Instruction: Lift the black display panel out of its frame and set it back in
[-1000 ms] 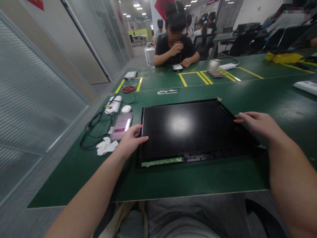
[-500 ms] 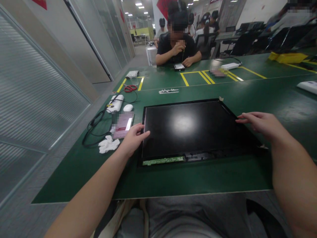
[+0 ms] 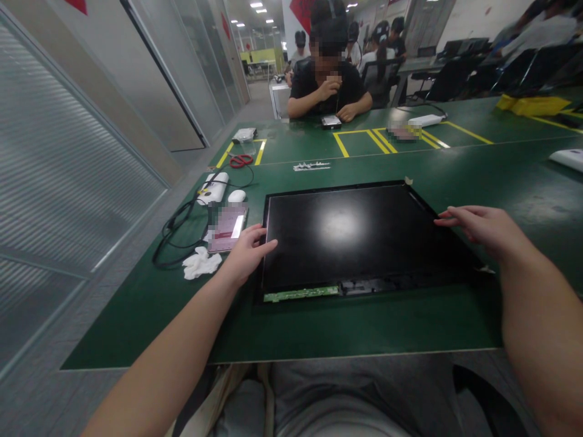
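Note:
A black display panel [image 3: 364,243] lies flat on the green table [image 3: 364,334], its screen facing up with a bright reflection. Along its near edge at the left runs a green circuit strip [image 3: 300,294]. My left hand [image 3: 248,252] grips the panel's left edge, thumb over the top and fingers along the side. At the right edge, my right hand [image 3: 478,224] holds the rim between thumb and fingers; the undersides of the fingertips are hidden. Small pieces of tape stick out at two right-hand corners.
Left of the panel are a phone [image 3: 228,227], crumpled tissue [image 3: 201,263], a white mouse [image 3: 237,196], a white power strip [image 3: 214,188], black cables and red scissors [image 3: 241,161]. White strips [image 3: 312,165] lie beyond the panel. A person [image 3: 330,85] sits across the table.

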A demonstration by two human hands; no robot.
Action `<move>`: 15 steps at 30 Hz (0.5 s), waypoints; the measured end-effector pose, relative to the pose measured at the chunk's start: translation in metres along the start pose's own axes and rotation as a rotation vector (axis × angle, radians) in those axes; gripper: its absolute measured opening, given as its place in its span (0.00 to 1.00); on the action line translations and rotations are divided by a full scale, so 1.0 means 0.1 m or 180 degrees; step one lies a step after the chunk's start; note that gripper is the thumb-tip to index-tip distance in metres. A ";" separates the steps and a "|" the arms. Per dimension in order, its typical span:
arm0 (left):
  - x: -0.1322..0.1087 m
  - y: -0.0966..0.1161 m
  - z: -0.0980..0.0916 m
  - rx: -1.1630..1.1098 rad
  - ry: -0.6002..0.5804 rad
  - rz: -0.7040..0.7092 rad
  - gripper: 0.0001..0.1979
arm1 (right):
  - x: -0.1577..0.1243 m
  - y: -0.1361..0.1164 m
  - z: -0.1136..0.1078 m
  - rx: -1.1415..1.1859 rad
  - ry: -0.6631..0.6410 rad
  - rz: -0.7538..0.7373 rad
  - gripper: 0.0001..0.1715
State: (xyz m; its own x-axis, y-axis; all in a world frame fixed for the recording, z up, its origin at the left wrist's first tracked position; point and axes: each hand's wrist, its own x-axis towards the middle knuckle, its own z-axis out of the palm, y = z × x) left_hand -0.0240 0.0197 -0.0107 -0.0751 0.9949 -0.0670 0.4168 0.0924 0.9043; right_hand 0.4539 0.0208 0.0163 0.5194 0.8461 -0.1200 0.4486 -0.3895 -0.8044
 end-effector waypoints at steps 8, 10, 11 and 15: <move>-0.04 0.00 0.01 0.0144 -0.0031 0.0077 0.29 | -0.05 -0.06 0.00 -0.0013 0.0031 0.0025 0.17; -0.06 0.01 0.00 0.0225 -0.0114 0.0141 0.32 | -0.05 -0.06 -0.01 -0.0015 0.0028 0.0051 0.17; -0.08 0.01 -0.01 0.0338 -0.0167 0.0204 0.32 | -0.05 -0.06 -0.01 -0.0011 0.0024 0.0055 0.17; -0.16 0.07 -0.04 0.1136 -0.0273 0.0766 0.30 | -0.01 -0.01 -0.02 0.0023 -0.0007 0.0009 0.18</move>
State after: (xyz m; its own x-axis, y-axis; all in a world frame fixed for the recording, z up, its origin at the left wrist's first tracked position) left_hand -0.0239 0.0038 -0.0015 0.1316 0.9881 0.0794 0.7013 -0.1494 0.6970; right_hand 0.4538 0.0195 0.0183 0.5190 0.8458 -0.1236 0.4418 -0.3892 -0.8083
